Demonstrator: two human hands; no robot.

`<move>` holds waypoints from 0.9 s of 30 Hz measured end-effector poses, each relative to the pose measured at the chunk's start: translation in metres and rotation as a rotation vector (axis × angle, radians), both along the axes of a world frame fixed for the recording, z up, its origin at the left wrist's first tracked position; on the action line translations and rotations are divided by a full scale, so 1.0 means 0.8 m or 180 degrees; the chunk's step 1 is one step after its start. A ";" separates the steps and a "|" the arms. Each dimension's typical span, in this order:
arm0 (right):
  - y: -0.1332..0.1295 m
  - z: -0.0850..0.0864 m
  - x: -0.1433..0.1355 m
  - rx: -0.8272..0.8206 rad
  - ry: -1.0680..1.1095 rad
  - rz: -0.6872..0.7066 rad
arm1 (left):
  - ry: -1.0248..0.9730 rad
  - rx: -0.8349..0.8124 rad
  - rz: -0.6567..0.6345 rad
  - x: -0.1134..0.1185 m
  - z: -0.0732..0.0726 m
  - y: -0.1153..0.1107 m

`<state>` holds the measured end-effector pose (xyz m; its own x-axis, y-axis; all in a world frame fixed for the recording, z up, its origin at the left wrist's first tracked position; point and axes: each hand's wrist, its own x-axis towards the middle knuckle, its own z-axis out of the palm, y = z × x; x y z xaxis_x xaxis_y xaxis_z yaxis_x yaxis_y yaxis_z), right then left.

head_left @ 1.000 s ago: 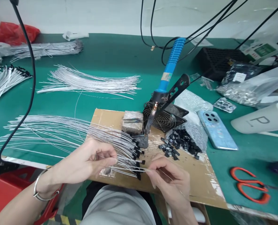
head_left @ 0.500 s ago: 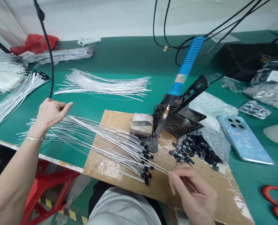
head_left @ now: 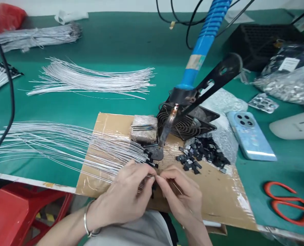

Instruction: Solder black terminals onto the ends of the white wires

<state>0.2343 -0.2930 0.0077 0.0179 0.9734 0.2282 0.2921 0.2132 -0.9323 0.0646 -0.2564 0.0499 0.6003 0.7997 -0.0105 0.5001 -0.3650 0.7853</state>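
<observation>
My left hand [head_left: 130, 194] and my right hand [head_left: 181, 191] meet fingertip to fingertip over the near side of the cardboard [head_left: 205, 201]. Both are pinched on a thin wire [head_left: 177, 188], whose end shows inside my right hand. Beneath and left of my left hand, white wires [head_left: 65, 136] with black connectors at their right ends lie fanned across the cardboard and green table. Just beyond my hands, the tip of a blue-handled soldering iron [head_left: 203, 44] points down at a small metal plate [head_left: 157, 153]. Loose black connectors [head_left: 205, 152] are piled on the right.
A pale block [head_left: 144, 129] and a fan [head_left: 185, 123] stand behind the wires. More white wires [head_left: 98, 78] lie farther back. A blue phone [head_left: 251, 135] and red-handled scissors [head_left: 287, 205] are on the right. A black cable [head_left: 11, 85] hangs at the left; a red stool [head_left: 8, 212] stands below.
My left hand has come from the far left ends of the wires to meet my right hand, its fingers now pinched. My right hand has shifted slightly left, and the view has moved too.
</observation>
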 end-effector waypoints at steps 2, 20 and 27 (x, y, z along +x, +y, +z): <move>0.001 0.000 0.004 -0.0117 0.0060 0.0075 | -0.0029 -0.0351 0.0124 -0.004 -0.002 0.009; 0.009 0.002 0.032 -0.0998 0.2470 -0.0917 | -0.0661 -0.1570 0.1114 -0.003 -0.012 0.024; -0.003 -0.017 0.007 -0.0896 0.1883 -0.1088 | -0.0710 -0.1582 0.1187 0.000 -0.008 0.023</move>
